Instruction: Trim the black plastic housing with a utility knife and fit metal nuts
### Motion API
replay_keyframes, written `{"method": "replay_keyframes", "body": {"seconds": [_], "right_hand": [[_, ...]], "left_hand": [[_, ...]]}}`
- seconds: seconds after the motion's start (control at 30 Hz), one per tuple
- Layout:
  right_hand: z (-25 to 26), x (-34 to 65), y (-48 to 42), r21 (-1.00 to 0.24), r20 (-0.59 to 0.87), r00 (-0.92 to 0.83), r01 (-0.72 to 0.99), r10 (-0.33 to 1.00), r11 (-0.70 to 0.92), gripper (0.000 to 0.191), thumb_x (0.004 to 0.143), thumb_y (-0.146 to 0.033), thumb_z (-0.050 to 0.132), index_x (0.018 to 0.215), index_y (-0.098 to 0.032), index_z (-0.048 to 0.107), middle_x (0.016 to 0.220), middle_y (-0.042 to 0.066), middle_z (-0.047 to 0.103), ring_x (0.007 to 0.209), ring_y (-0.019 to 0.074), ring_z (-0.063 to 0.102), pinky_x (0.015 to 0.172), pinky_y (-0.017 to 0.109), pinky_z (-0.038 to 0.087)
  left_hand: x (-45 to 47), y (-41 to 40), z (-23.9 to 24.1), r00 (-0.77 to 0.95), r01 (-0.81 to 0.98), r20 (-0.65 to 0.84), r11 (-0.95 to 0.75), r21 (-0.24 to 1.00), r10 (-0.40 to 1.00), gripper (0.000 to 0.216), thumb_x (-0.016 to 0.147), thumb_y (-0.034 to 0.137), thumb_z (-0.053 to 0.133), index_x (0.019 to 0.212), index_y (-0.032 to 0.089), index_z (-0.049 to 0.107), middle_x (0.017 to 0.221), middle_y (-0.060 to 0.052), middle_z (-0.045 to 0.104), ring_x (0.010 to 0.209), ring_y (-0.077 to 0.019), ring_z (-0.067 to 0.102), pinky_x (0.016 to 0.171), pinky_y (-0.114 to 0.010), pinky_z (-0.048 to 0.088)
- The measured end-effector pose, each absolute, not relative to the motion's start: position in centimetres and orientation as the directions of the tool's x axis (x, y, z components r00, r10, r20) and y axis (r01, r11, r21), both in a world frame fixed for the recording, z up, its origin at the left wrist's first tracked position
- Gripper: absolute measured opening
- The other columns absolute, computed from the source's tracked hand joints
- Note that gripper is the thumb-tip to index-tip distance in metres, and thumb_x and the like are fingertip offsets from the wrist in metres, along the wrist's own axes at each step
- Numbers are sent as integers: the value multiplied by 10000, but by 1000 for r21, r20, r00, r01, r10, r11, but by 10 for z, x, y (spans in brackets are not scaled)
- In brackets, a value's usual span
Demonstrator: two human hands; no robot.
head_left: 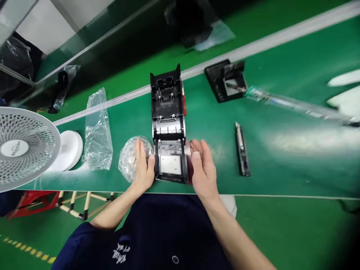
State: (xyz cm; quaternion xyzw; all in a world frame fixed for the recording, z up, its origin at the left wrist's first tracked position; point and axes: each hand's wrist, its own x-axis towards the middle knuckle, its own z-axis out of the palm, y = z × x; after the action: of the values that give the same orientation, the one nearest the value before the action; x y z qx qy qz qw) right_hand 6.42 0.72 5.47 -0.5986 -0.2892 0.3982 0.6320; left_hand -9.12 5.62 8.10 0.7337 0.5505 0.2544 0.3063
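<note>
An opened black plastic housing (pixel 168 107) lies on the green workbench, its two hinged halves spread lengthwise. A silvery plate with small screws or holes (pixel 170 165) sits in its near half. My left hand (pixel 144 168) is at the near half's left side, fingers stretched out and thumb by the edge. Beside and partly under those fingers is a clear plastic bag (pixel 128 159) with small brass-coloured pieces. My right hand (pixel 204 170) is at the right side, against or close to a reddish side part (pixel 189 161), fingers loosely extended; exact contact is unclear.
A black-and-silver pen-like tool (pixel 242 150) lies to the right. Behind it, a black stand (pixel 225 80) touches a long clear-sleeved tool (pixel 292 103). At left are a flat plastic bag (pixel 98 131) and a grey fan (pixel 26 150). A pale rail (pixel 270 41) crosses the back.
</note>
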Motion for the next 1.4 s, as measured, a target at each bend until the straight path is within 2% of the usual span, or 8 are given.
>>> {"method": "replay_keyframes", "body": {"seconds": [0.27,0.53,0.7,0.77,0.9,1.0,1.2,1.4], "right_hand": [[63,63,25,-881,-276,470,-472,839,-25,934,685,-779,659,1323,-164,364,1404,135,375,1314,213,407,1212,442,273],[67,60,38,-897,-263,454,-440,851,-43,911,650,-806,657,1222,-139,416,1381,168,390,1297,218,426,1188,409,331],[74,75,25,-943,-212,454,-328,865,-59,790,705,-769,637,1181,-159,477,1249,126,527,1178,215,537,1110,413,432],[82,94,12,-976,-150,523,-216,839,-40,688,729,-710,662,1128,-164,541,1179,102,568,1117,211,574,1069,414,468],[96,145,-18,-995,52,731,99,681,-30,521,751,-591,699,994,-134,640,1032,85,610,991,199,610,1036,445,472],[97,173,-32,-961,177,797,267,578,-74,511,746,-565,685,963,-104,651,951,93,621,926,207,627,968,462,503],[84,178,-37,-973,143,839,216,526,-81,522,658,-537,746,926,-103,639,875,84,626,853,196,642,866,391,551],[68,212,-23,-982,70,656,179,751,-65,471,741,-543,656,926,-134,512,889,114,621,823,204,645,787,378,566]], "left_hand": [[-80,41,66,241,589,75,-207,781,968,645,980,424,234,1509,85,87,1603,-108,5,1481,-136,-40,1230,-320,-10],[-79,47,64,215,565,120,-224,794,969,673,963,489,238,1513,124,104,1590,-144,98,1485,-201,46,1232,-418,71],[-89,47,70,270,563,141,-275,779,953,668,973,432,276,1517,136,25,1593,-159,32,1486,-200,6,1228,-437,51],[-98,41,76,301,562,255,-387,731,919,666,969,329,342,1519,194,-9,1599,-133,11,1486,-202,20,1224,-454,84],[-123,26,85,453,601,510,-673,430,731,789,881,224,541,1518,170,79,1564,-185,181,1466,-292,152,1200,-535,137],[-144,23,83,583,698,344,-670,252,737,758,884,337,556,1509,158,166,1525,-239,246,1452,-377,152,1140,-652,157],[-165,48,67,619,751,175,-642,153,766,537,941,437,400,1391,147,441,1495,-223,324,1421,-369,258,1116,-639,225],[-167,102,61,565,786,157,-586,197,810,567,957,460,291,1365,111,473,1496,-186,346,1418,-346,275,1161,-603,169]]}}
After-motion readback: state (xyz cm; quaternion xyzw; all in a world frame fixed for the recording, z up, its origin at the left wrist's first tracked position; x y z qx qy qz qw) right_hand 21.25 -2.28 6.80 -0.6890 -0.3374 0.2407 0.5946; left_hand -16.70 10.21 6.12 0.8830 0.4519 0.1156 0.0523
